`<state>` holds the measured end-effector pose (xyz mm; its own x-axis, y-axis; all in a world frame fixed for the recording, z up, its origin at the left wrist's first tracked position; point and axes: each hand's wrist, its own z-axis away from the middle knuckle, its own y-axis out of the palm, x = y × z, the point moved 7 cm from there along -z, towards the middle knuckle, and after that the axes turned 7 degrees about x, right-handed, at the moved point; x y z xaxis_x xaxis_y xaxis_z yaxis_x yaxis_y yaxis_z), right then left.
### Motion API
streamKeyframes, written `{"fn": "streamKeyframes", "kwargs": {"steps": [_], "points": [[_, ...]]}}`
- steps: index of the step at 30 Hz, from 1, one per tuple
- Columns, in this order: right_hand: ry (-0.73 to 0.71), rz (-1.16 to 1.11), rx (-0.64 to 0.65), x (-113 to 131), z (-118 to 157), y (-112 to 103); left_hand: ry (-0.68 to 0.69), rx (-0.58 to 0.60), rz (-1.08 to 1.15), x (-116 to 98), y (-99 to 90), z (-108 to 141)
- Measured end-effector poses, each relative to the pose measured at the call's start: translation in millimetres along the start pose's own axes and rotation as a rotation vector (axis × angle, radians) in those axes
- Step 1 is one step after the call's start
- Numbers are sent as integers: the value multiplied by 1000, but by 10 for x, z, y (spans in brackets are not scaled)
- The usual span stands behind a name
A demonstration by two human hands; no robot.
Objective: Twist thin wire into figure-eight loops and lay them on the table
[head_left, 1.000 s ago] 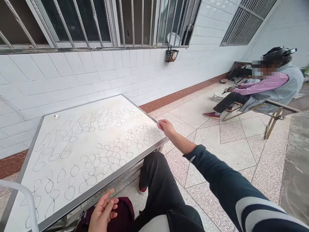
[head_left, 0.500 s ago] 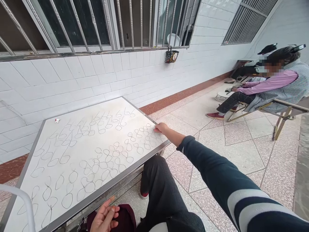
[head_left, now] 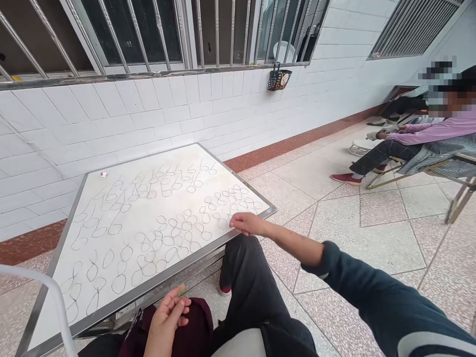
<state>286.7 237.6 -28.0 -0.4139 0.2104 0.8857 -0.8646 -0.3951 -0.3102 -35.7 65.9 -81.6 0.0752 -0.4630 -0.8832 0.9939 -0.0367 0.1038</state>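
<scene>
On the white board table (head_left: 145, 225) lie many thin dark loops (head_left: 188, 225), some rounded, some twisted like a figure eight, some with a loose tail; their material cannot be told. My right hand (head_left: 247, 224) hovers by the table's near right edge beside the loops, fingers pinched together. Whatever it holds, if anything, is too fine to make out. Low over my lap, in front of the near edge, my left hand (head_left: 169, 315) has its thumb pressed to bent fingers. A tan cover or patch (head_left: 181, 288) shows at one fingertip; nothing else in that hand can be made out.
A small red-and-white item (head_left: 104, 175) sits at the table's far left corner. A white curved tube (head_left: 55, 292) crosses the lower left. Behind is a tiled wall with barred windows and a hanging black basket (head_left: 278, 79). People sit at right, one in a pink sleeve (head_left: 435, 134).
My right hand has drawn back from the loops at the table's right side toward the near edge. My left hand stays pinched over my lap. The view has shifted slightly left.
</scene>
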Motion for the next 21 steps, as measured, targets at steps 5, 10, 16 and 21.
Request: {"fn": "streamKeyframes", "kwargs": {"steps": [5,10,16,21], "points": [[-405,762,356,-567,590,1540,80,21,-102,-66,84,66],[-613,1147,316,-792,839,2112,175,62,-199,-177,261,187],[-622,1069,321,-638,916,2102,246,124,-285,-276,541,425],[-586,1023,316,-676,922,2103,378,124,-413,-435,601,536]]}}
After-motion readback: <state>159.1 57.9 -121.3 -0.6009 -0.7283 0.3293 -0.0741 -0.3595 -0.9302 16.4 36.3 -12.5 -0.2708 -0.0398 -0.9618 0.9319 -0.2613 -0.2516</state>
